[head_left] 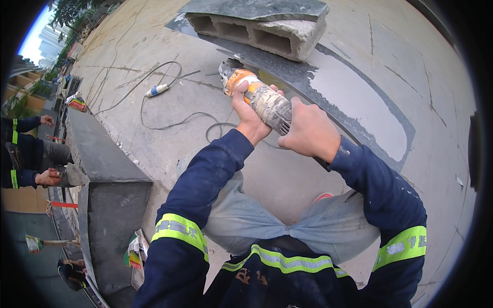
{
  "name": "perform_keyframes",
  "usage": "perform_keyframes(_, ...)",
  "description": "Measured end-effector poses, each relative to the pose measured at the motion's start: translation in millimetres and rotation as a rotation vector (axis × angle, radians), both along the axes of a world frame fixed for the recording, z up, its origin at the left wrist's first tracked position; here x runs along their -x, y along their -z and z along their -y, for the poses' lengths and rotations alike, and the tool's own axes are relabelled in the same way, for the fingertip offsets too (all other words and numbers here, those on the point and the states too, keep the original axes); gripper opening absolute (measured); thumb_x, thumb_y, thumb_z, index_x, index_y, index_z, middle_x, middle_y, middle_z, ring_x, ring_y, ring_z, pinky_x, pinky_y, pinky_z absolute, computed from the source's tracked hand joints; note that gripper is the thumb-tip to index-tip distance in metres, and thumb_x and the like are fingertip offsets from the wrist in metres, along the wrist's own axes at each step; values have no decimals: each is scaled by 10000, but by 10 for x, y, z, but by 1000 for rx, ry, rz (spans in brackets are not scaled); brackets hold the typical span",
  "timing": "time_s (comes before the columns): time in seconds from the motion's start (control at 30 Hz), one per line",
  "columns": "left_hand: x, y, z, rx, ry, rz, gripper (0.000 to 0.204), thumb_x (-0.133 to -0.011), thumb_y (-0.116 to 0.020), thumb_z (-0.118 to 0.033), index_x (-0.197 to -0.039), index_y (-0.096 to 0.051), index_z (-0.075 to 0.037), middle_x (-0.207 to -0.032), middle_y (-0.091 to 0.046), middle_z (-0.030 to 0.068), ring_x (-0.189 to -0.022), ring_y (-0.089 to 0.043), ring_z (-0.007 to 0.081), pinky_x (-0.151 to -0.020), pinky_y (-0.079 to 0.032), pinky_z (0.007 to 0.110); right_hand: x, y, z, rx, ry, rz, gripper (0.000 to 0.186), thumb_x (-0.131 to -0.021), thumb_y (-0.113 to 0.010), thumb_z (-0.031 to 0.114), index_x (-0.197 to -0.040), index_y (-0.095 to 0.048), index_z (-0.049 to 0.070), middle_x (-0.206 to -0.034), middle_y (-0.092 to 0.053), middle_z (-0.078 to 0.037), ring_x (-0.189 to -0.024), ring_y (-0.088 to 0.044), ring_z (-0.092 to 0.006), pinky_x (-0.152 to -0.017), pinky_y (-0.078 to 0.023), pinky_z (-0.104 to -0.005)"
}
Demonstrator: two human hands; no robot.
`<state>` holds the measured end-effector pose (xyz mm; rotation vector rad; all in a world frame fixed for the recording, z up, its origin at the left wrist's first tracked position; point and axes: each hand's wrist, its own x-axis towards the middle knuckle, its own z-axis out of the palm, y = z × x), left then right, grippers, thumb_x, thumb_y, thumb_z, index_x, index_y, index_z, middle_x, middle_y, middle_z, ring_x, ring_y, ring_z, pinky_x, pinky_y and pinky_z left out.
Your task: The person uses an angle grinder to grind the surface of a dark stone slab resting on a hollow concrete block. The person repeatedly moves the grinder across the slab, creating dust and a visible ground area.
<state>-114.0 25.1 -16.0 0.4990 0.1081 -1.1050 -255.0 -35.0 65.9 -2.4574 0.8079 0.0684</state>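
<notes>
Both my hands are on an angle grinder [268, 101] with an orange collar and a body caked in pale dust. My left hand [250, 114] wraps around its middle from below. My right hand [312, 130] grips the rear end, near the vents. The grinder's head points away to the upper left, its thin disc beside the near edge of a dark grey stone slab [292, 72]. Whether the disc touches the slab or spins, I cannot tell. A large pale patch [359, 100] covers part of the slab's top. On the slab's far part sits a hollow concrete block [303, 38].
A flat grey stone piece [257, 7] lies over the block. A blue-and-white plug connector [156, 90] and looping cable [174, 124] lie on the concrete ground. A grey stone-clad ledge [110, 149] runs at left, with a person's hand [49, 177] beyond it.
</notes>
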Motion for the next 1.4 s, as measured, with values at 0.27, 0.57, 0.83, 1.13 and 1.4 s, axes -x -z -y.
perform_keyframes(0.27, 12, -4, 3, 8, 0, 9, 513, -734, -618, -490, -955, -487, -45, -877, -559, 100, -830, -581, 268, -745, -526, 403, 14, 74, 19, 1, -17, 72, 488, -595, -719, 227, -935, -535, -70, -798, -642, -274, -795, -660, -429, -759, -543, -430)
perform_keyframes(0.57, -103, 4, 19, -8, -32, 32, 526, -727, -612, -492, -968, -462, -49, -843, -569, 130, -798, -588, 282, -726, -526, 411, -119, 75, 29, 11, -39, 38, 453, -613, -719, 219, -927, -553, -63, -832, -654, -257, -818, -676, -394, -761, -552, -404)
perform_keyframes(0.83, -197, 69, 57, -13, -54, 37, 524, -725, -604, -490, -968, -463, -48, -840, -564, 130, -794, -587, 284, -721, -521, 414, -196, 149, 73, -8, -45, 67, 500, -606, -725, 267, -919, -541, -76, -811, -643, -282, -802, -663, -422, -764, -539, -419)
perform_keyframes(1.13, -328, 88, 89, -41, -77, 42, 552, -711, -614, -509, -977, -467, -49, -855, -569, 128, -795, -592, 287, -725, -527, 424, -355, 182, 109, 14, -42, 31, 462, -627, -710, 236, -956, -559, -51, -869, -664, -251, -835, -682, -379, -772, -553, -388)
perform_keyframes(1.4, -471, 163, 122, -17, -83, 46, 587, -701, -622, -519, -989, -477, -28, -840, -573, 125, -786, -597, 290, -710, -532, 424, -466, 264, 134, 10, -33, 77, 531, -597, -749, 293, -932, -544, -64, -845, -652, -273, -832, -662, -417, -772, -542, -419)
